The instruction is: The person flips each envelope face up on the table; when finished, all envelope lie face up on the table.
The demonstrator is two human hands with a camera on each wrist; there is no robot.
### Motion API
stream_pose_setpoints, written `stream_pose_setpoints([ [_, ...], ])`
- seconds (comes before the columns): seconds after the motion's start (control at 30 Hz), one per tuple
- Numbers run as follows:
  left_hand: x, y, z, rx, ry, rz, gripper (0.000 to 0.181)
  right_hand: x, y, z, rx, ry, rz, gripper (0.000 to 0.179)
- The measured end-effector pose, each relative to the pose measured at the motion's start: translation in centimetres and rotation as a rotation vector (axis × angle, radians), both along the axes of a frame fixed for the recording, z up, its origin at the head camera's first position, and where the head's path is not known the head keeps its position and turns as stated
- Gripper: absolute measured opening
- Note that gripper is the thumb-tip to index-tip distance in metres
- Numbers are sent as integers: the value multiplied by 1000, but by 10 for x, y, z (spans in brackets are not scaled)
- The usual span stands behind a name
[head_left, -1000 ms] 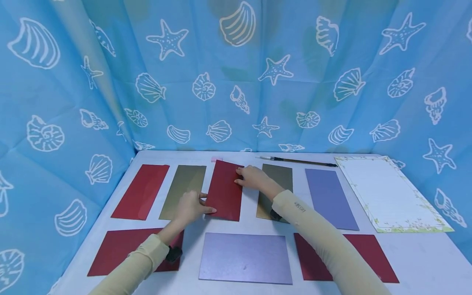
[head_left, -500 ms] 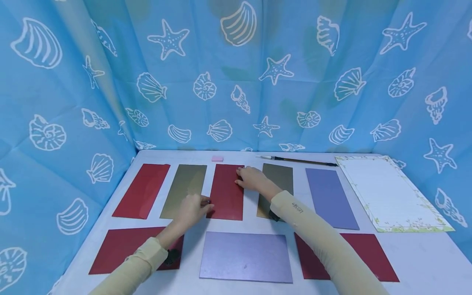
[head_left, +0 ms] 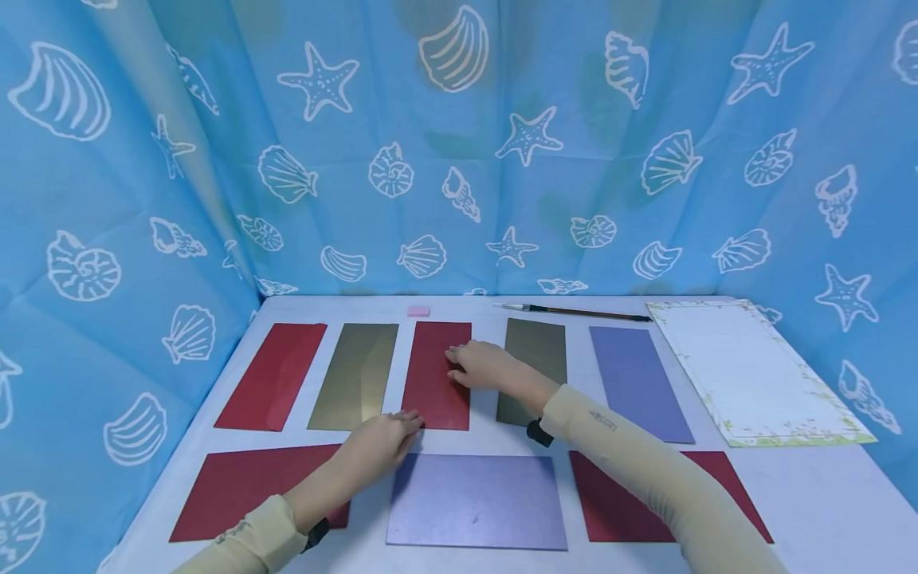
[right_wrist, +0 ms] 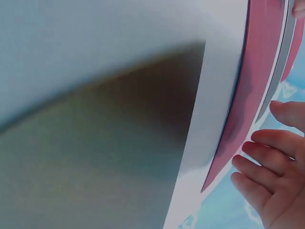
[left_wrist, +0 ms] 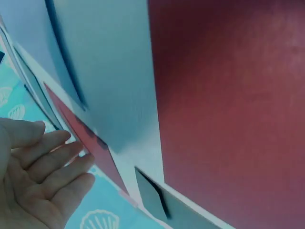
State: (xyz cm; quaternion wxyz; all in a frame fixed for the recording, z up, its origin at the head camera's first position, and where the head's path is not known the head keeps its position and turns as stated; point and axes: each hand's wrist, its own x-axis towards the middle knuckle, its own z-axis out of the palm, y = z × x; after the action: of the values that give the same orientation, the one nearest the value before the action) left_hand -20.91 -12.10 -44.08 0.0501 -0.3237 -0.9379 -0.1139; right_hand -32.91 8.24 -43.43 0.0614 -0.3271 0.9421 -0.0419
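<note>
A red rectangular card (head_left: 433, 375) lies flat in the middle of the back row in the head view. My left hand (head_left: 380, 446) is at its near edge, fingertips right at the border. Over the card's right side are the fingers of my right hand (head_left: 488, 365), whose wrist crosses the olive-brown card (head_left: 534, 343). In the left wrist view, the left hand (left_wrist: 45, 174) has loosely bent fingers with nothing between them. The right wrist view likewise shows the right hand (right_wrist: 274, 162) relaxed, with no object in its grasp.
The back row also has another red card (head_left: 272, 375), a gold card (head_left: 355, 375) and a purple one (head_left: 641, 383). In front lie a lilac card (head_left: 476, 502) and dark red cards (head_left: 251, 482). A pink eraser-like block (head_left: 419, 311), brush (head_left: 588, 312) and bordered paper (head_left: 753, 371) sit behind.
The middle red card, tilted and gripped by both hands, was lowered flat and let go. My left hand has moved toward the near edge; the right has slid slightly nearer.
</note>
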Motion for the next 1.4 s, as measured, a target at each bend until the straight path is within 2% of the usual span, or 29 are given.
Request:
stream_pose_setpoints([
  [0.17,2,1,-3,-32,-27,23,27,9,-4,-3,64,-12,16,47],
  [0.3,4,-1,-6,-30,-18,6,24,13,-5,-5,91,-7,26,46],
  [0.5,6,-2,-9,-37,4,-21,22,17,-2,-5,77,-9,29,47],
  [0.7,6,-1,-8,-30,-6,-10,22,18,-1,-8,78,3,31,47],
  [0.83,5,-1,-9,-26,-16,-14,22,17,2,-10,44,-1,36,47],
  [1.07,4,4,-3,-6,-21,-9,24,20,19,-5,-117,-16,47,49],
  [1.4,2,24,15,57,68,-34,38,32,66,18,-250,58,70,49],
])
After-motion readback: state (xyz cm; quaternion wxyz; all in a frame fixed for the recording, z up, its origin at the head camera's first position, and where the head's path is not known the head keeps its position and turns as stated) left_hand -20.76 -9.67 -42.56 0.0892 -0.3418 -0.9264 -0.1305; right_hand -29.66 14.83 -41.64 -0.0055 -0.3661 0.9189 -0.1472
